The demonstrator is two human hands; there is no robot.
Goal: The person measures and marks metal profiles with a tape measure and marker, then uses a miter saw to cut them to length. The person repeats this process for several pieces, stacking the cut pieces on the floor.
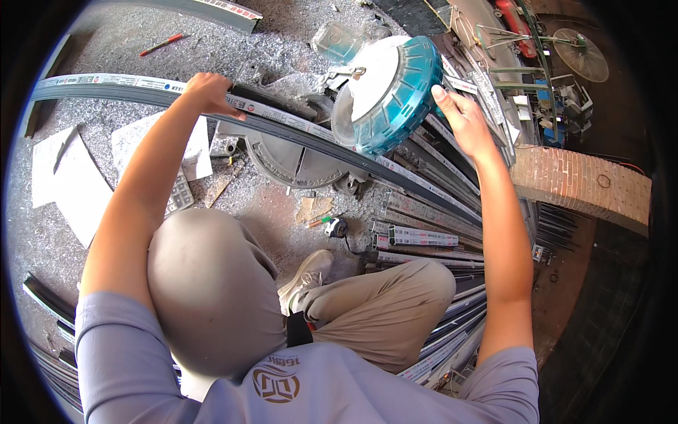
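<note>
A long dark metal profile (pixel 296 130) with a printed film strip lies across the base of a miter saw (pixel 296 164). My left hand (pixel 211 95) grips this profile left of the blade, thumb on the near side and fingers over the far side. The saw's round blade (pixel 343 119) shows beneath a teal blade guard (pixel 408 100), over the profile. At the guard's right side my right hand (pixel 462 119) is closed around the saw's handle, which the hand mostly hides. Whether the blade touches the profile or spins, I cannot tell.
Metal shavings cover the floor (pixel 254 212). Near my shoe (pixel 312 275) lie a tape measure (pixel 336 228) and a pencil (pixel 319 222). White papers (pixel 69 185) and a calculator (pixel 181 193) are left. A red marker (pixel 161 45) lies beyond. Stacked profiles (pixel 424 236) and a brick wall (pixel 582 177) stand right.
</note>
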